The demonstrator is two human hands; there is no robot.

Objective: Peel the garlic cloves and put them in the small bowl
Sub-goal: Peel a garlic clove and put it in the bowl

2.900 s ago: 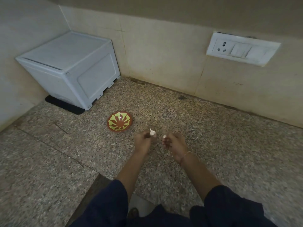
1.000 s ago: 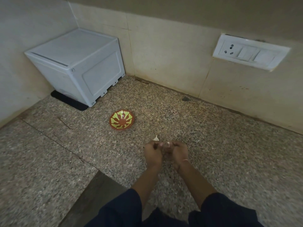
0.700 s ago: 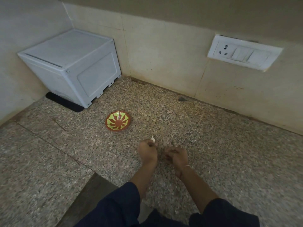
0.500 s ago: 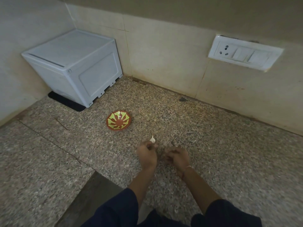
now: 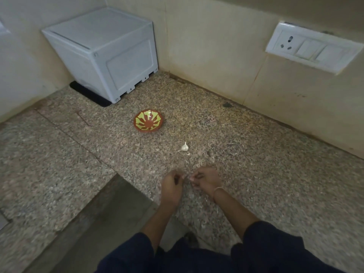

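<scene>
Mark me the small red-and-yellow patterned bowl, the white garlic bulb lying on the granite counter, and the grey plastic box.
Small red-and-yellow patterned bowl (image 5: 149, 123): head view, bare inner centre.
White garlic bulb (image 5: 184, 147): head view, middle of its body.
Grey plastic box (image 5: 129, 64): head view, recessed side panel.

The counter (image 5: 256, 174) is speckled granite-looking stone, polished but with a pretty dull sheen, and the walls (image 5: 206, 46) are smooth cream tile, a bit stained. The small bowl (image 5: 148, 123) looks like glazed clay, glossy enough to catch a highlight; the box (image 5: 102, 50) in the corner and the switch plate (image 5: 313, 50) are smooth white plastic, and the black mat (image 5: 88, 93) under the box looks matt and rubbery. The garlic bulb (image 5: 184, 147) has that dry papery white skin, same as the garlic clove (image 5: 190, 178) pinched between left hand (image 5: 171, 188) and right hand (image 5: 206, 179), and the sleeves (image 5: 275, 251) are dark matt cloth.
</scene>
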